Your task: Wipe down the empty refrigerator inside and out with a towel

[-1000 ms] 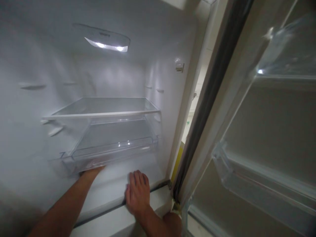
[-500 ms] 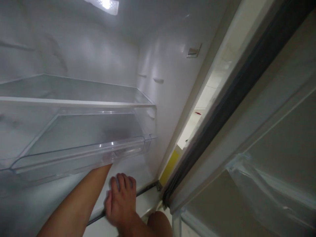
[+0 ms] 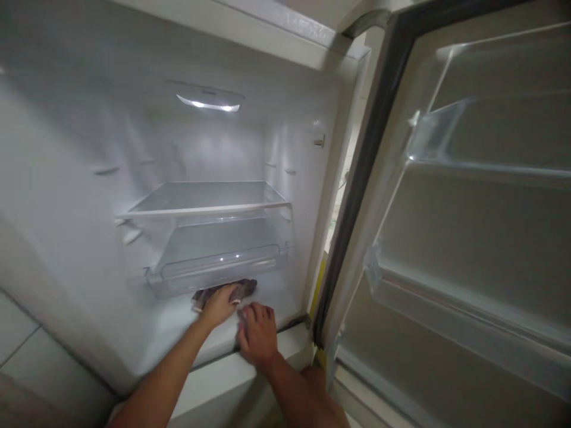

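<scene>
My left hand (image 3: 219, 308) is closed on a dark brown cloth (image 3: 244, 289) inside the lit refrigerator. The cloth lies bunched against the white refrigerator floor (image 3: 173, 324), below the clear drawer (image 3: 214, 273). Just to the right, my right hand (image 3: 259, 334) rests at the front edge of that floor, palm down, its fingers slightly bent and holding nothing. Part of the cloth is hidden under my left hand.
A glass shelf (image 3: 209, 196) sits above the drawer, with a lamp (image 3: 207, 106) at the top. On the right the refrigerator door (image 3: 468, 238) stands open, with clear door bins (image 3: 446, 303). Wall tiles (image 3: 18, 333) show at lower left.
My view has drawn back and shows more of the refrigerator. My left hand, hidden beneath the drawer before, has come forward into sight with the cloth. My right hand stays at the front edge.
</scene>
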Action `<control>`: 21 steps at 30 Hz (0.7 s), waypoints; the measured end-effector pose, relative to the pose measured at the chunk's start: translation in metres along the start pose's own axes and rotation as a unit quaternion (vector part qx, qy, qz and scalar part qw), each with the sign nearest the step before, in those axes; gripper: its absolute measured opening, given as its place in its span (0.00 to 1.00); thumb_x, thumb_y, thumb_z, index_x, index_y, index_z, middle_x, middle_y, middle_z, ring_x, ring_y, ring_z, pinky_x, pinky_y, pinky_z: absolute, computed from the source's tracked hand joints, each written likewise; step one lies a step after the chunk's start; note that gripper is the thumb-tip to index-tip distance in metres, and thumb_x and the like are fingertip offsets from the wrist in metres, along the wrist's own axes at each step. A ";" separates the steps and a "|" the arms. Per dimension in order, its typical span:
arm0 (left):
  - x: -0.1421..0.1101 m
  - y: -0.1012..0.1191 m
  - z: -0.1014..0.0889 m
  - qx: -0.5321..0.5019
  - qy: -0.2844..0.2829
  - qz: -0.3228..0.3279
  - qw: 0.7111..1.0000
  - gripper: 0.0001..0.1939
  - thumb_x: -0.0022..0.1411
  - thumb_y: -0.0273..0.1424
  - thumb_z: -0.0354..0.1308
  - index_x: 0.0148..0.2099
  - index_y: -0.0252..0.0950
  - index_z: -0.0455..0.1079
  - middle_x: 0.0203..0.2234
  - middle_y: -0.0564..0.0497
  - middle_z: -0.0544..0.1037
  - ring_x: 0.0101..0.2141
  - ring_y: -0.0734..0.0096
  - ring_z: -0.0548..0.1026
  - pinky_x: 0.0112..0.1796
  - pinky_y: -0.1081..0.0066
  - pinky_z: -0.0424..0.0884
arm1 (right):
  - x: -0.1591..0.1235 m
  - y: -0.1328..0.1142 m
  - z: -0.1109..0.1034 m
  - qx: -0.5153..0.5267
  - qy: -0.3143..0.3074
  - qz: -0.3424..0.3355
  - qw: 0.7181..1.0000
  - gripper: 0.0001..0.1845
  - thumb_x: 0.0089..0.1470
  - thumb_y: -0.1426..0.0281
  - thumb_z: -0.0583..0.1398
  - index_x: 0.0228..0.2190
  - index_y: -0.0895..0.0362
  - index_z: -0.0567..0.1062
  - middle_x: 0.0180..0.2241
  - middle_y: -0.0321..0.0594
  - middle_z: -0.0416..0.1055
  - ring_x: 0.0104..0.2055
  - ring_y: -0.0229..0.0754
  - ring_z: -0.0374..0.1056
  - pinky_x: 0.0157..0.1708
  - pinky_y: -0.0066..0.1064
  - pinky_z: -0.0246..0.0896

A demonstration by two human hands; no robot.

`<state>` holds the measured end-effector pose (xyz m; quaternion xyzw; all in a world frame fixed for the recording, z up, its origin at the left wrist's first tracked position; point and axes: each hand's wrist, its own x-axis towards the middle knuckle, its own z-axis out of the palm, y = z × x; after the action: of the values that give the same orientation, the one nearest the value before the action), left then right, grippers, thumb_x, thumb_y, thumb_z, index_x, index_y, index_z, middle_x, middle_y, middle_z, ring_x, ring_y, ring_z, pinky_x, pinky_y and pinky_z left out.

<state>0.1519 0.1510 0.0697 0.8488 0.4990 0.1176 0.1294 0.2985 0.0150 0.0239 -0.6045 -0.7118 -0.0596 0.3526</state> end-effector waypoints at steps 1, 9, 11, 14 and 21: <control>-0.020 -0.006 -0.004 0.010 0.007 -0.010 1.000 0.26 0.71 0.27 0.63 0.69 0.39 0.72 0.65 0.41 0.78 0.65 0.53 0.75 0.67 0.52 0.69 | -0.004 0.000 -0.001 0.010 0.010 -0.007 1.000 0.19 0.64 0.68 0.61 0.56 0.54 0.74 0.54 0.45 0.74 0.58 0.48 0.67 0.61 0.44 0.60; -0.143 -0.027 -0.022 0.041 0.058 -0.068 0.995 0.34 0.56 0.20 0.61 0.65 0.41 0.76 0.68 0.42 0.77 0.70 0.49 0.70 0.72 0.54 0.61 | 0.036 -0.063 -0.054 0.050 0.187 -0.096 0.976 0.28 0.68 0.66 0.61 0.66 0.52 0.69 0.62 0.51 0.67 0.65 0.52 0.64 0.65 0.47 0.64; -0.168 -0.027 -0.016 0.018 0.068 -0.082 0.994 0.34 0.53 0.21 0.62 0.63 0.43 0.78 0.67 0.43 0.77 0.71 0.49 0.69 0.73 0.55 0.59 | 0.080 -0.084 -0.090 0.008 0.175 -0.108 0.979 0.34 0.68 0.62 0.65 0.71 0.48 0.65 0.69 0.51 0.63 0.72 0.56 0.58 0.70 0.53 0.56; -0.205 -0.025 -0.003 -0.040 0.083 -0.117 0.989 0.31 0.50 0.24 0.62 0.58 0.46 0.80 0.64 0.46 0.80 0.70 0.48 0.71 0.73 0.54 0.60 | 0.146 -0.098 -0.139 -0.081 0.023 -0.076 0.994 0.53 0.56 0.55 0.77 0.73 0.51 0.61 0.73 0.55 0.59 0.76 0.61 0.53 0.73 0.59 0.48; -0.271 -0.016 0.003 -0.253 0.161 -0.217 0.929 0.25 0.48 0.42 0.64 0.48 0.40 0.81 0.57 0.38 0.84 0.66 0.36 0.75 0.71 0.50 0.64 | 0.186 -0.089 -0.167 -0.144 -0.160 -0.080 0.973 0.39 0.48 0.57 0.82 0.55 0.58 0.76 0.52 0.54 0.80 0.58 0.55 0.75 0.61 0.45 0.64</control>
<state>0.0113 -0.0802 0.0429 0.6288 0.6386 0.3439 0.2803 0.2863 0.0591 0.2850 -0.5919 -0.7890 -0.0914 0.1373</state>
